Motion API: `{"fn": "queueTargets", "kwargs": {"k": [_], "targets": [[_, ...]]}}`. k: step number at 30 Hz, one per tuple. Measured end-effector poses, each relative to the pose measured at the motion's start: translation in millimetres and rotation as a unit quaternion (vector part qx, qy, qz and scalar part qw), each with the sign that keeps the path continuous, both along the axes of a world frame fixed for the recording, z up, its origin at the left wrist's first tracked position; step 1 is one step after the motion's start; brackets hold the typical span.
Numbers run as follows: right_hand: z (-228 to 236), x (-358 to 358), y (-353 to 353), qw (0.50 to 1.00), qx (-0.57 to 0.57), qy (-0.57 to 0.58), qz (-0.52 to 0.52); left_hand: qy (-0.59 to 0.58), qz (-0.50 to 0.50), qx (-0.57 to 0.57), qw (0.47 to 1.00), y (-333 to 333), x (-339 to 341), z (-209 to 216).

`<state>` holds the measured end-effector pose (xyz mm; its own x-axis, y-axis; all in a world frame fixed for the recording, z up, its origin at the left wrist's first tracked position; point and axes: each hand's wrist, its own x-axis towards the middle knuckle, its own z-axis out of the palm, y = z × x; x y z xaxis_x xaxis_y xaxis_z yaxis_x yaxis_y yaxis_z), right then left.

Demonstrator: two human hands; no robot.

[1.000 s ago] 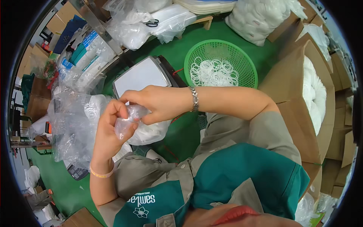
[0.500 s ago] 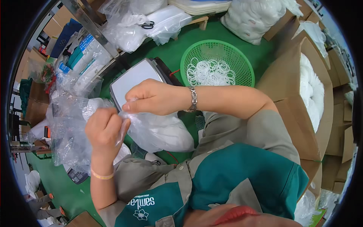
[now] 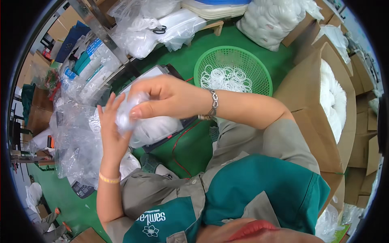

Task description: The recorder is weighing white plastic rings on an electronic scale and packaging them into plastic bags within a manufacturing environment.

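Observation:
My right hand is closed on the bunched neck of a clear plastic bag with white contents. The bag's filled part hangs below that hand, over the dark edge of a weighing scale with a pale top. Beside the bag's bunched neck is my left hand, its fingers stretched up and apart. Motion blurs the plastic between the hands, so whether the left palm touches it cannot be made out.
A green mesh basket of white rings stands beyond my right forearm. To the right is a cardboard box holding white material. Loose clear plastic bags lie at left. Black scissors rest on plastic at the back.
My left hand has gone from a closed grip on the plastic to spread fingers. The bag has shifted left and up, uncovering more of the scale's edge and a red cord.

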<state>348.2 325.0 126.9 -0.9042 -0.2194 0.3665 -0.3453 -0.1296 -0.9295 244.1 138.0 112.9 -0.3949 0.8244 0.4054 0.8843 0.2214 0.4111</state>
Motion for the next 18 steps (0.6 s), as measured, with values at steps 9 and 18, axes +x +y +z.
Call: {"fn": "queueTargets", "kwargs": {"k": [9,18], "targets": [[-55.7,-24.4,-10.9,0.991,0.12,0.053,-0.006,-0.255,-0.048,0.261,0.93,-0.6,1.5,-21.0],[-69.5,-25.6,-25.3,0.937,0.263,0.194,-0.123,-0.357,-0.113,0.262,0.889,17.3,53.1,-1.0]]}}
